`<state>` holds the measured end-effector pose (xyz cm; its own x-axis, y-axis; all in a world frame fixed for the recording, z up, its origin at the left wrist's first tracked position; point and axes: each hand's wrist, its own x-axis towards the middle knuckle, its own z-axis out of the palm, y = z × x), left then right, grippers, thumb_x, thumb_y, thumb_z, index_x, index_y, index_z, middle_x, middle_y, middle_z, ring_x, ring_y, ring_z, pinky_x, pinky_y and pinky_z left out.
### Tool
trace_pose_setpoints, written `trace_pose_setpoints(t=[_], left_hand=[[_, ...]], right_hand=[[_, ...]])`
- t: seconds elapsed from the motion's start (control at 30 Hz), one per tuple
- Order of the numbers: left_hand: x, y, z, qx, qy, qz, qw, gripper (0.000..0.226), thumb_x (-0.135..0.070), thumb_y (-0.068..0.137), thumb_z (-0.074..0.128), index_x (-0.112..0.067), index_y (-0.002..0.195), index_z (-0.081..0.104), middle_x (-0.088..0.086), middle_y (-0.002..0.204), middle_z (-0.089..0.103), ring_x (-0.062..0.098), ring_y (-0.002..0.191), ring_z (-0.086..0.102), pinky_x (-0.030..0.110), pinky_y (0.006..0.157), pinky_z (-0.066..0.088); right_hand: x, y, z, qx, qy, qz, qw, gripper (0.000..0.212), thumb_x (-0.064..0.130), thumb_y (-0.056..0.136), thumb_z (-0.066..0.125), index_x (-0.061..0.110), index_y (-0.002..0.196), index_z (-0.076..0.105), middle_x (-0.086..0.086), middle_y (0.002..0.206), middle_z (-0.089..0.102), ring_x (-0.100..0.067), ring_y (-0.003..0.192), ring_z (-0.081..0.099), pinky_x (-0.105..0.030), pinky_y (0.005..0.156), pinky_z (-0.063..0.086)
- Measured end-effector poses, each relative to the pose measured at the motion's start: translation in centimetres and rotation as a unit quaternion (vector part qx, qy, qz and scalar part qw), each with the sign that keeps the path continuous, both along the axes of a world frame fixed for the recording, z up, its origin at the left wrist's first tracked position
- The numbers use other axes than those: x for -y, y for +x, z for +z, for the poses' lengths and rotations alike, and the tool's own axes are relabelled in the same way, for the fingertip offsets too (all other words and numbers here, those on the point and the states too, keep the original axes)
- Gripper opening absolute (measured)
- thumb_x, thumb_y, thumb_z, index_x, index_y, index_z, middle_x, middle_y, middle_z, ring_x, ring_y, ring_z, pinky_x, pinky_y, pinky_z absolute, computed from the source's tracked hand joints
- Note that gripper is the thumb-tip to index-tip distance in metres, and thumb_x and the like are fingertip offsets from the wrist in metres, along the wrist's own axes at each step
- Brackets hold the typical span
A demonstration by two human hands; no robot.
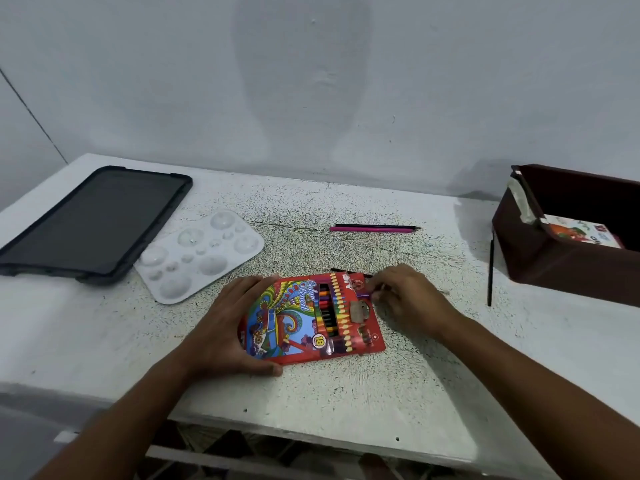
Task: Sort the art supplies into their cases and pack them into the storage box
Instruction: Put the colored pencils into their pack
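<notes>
A red colour-pencil case (311, 317) lies flat on the white table, its window showing several pencils. My left hand (228, 323) holds the case's left end, thumb at the near edge. My right hand (405, 296) pinches a purple pencil (365, 293) at the case's right end. Behind the case, a black pencil (349, 271) pokes out. A pink pencil and a black pencil (374, 228) lie side by side farther back. The dark brown storage box (540, 258) stands at the right with a printed case (585, 233) inside.
A white paint palette (201, 254) sits left of the case, beside a dark tablet (90, 220). A thin black brush (490, 268) leans beside the box's left side. The wall runs close behind the table; the table's front edge is near me.
</notes>
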<state>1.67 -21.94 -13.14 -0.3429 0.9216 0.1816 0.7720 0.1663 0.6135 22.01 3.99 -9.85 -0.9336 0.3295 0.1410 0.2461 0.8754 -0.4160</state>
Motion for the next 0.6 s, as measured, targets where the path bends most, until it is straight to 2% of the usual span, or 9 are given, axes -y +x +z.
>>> trace_pose_setpoints(t=[0.03, 0.1, 0.2, 0.33, 0.4, 0.47, 0.53, 0.6], left_hand=[[0.0, 0.0, 0.0, -0.001, 0.001, -0.001, 1.0, 0.121, -0.078, 0.046, 0.078, -0.05, 0.146, 0.016, -0.013, 0.149, 0.031, 0.005, 0.14, 0.022, 0.036, 0.113, 0.026], [0.0, 0.0, 0.0, -0.002, 0.005, -0.003, 1.0, 0.12, -0.078, 0.045, 0.077, -0.052, 0.145, 0.015, -0.013, 0.148, 0.031, 0.003, 0.139, 0.021, 0.033, 0.112, 0.024], [0.0, -0.1, -0.1, -0.003, 0.008, -0.001, 1.0, 0.121, -0.078, 0.045, 0.077, -0.052, 0.145, 0.015, -0.012, 0.148, 0.032, 0.003, 0.14, 0.021, 0.032, 0.113, 0.023], [-0.1, -0.2, 0.0, -0.007, 0.014, -0.006, 1.0, 0.121, -0.077, 0.045, 0.077, -0.052, 0.145, 0.016, -0.011, 0.146, 0.034, 0.001, 0.138, 0.023, 0.029, 0.112, 0.024], [-0.2, -0.2, -0.1, -0.007, 0.014, -0.004, 1.0, 0.121, -0.078, 0.044, 0.077, -0.052, 0.145, 0.015, -0.009, 0.146, 0.034, 0.004, 0.139, 0.024, 0.031, 0.113, 0.024], [-0.2, -0.2, 0.0, -0.006, 0.012, -0.003, 1.0, 0.121, -0.078, 0.044, 0.077, -0.055, 0.145, 0.014, -0.011, 0.146, 0.034, 0.002, 0.139, 0.022, 0.031, 0.113, 0.023], [-0.2, -0.2, 0.1, -0.007, 0.012, -0.005, 1.0, 0.121, -0.077, 0.045, 0.078, -0.056, 0.144, 0.013, -0.016, 0.145, 0.032, -0.005, 0.138, 0.019, 0.026, 0.112, 0.021], [-0.2, -0.1, 0.2, -0.008, 0.013, -0.008, 1.0, 0.12, -0.076, 0.045, 0.078, -0.055, 0.144, 0.013, -0.021, 0.144, 0.029, -0.008, 0.138, 0.017, 0.023, 0.11, 0.021]], right_hand=[[0.6, -0.5, 0.1, -0.005, -0.014, 0.004, 1.0, 0.012, 0.007, 0.089, 0.061, 0.013, 0.094, 0.069, 0.004, 0.092, 0.067, -0.003, 0.083, 0.047, -0.008, 0.069, 0.03], [1.4, -1.2, 0.3, -0.011, -0.036, 0.011, 0.999, 0.012, 0.003, 0.088, 0.061, 0.01, 0.09, 0.07, 0.004, 0.087, 0.067, 0.005, 0.076, 0.046, -0.004, 0.068, 0.033], [1.4, -1.8, 0.6, 0.016, -0.053, 0.006, 0.998, 0.008, 0.012, 0.09, 0.062, 0.016, 0.093, 0.068, 0.017, 0.087, 0.056, 0.005, 0.082, 0.044, -0.011, 0.067, 0.031], [-0.6, -2.0, 1.3, 0.004, -0.117, -0.032, 0.993, 0.013, 0.026, 0.09, 0.062, 0.024, 0.103, 0.066, 0.013, 0.102, 0.06, 0.005, 0.087, 0.051, -0.015, 0.067, 0.036], [-2.6, -2.7, 1.5, -0.015, -0.065, -0.086, 0.994, 0.02, 0.024, 0.094, 0.057, 0.02, 0.113, 0.064, 0.01, 0.108, 0.058, -0.001, 0.088, 0.054, -0.018, 0.072, 0.039], [-5.4, -3.7, 1.2, -0.002, 0.005, -0.136, 0.991, 0.027, 0.018, 0.096, 0.053, 0.015, 0.122, 0.061, 0.001, 0.12, 0.059, -0.018, 0.104, 0.055, -0.026, 0.085, 0.04], [-8.1, -4.7, 0.6, 0.037, 0.052, -0.149, 0.987, 0.032, 0.013, 0.096, 0.05, 0.013, 0.126, 0.058, -0.006, 0.13, 0.057, -0.03, 0.116, 0.049, -0.035, 0.097, 0.038], [-9.9, -5.4, 0.1, 0.083, 0.074, -0.156, 0.982, 0.035, 0.013, 0.096, 0.046, 0.015, 0.13, 0.055, -0.005, 0.132, 0.055, -0.034, 0.119, 0.047, -0.041, 0.099, 0.04]])
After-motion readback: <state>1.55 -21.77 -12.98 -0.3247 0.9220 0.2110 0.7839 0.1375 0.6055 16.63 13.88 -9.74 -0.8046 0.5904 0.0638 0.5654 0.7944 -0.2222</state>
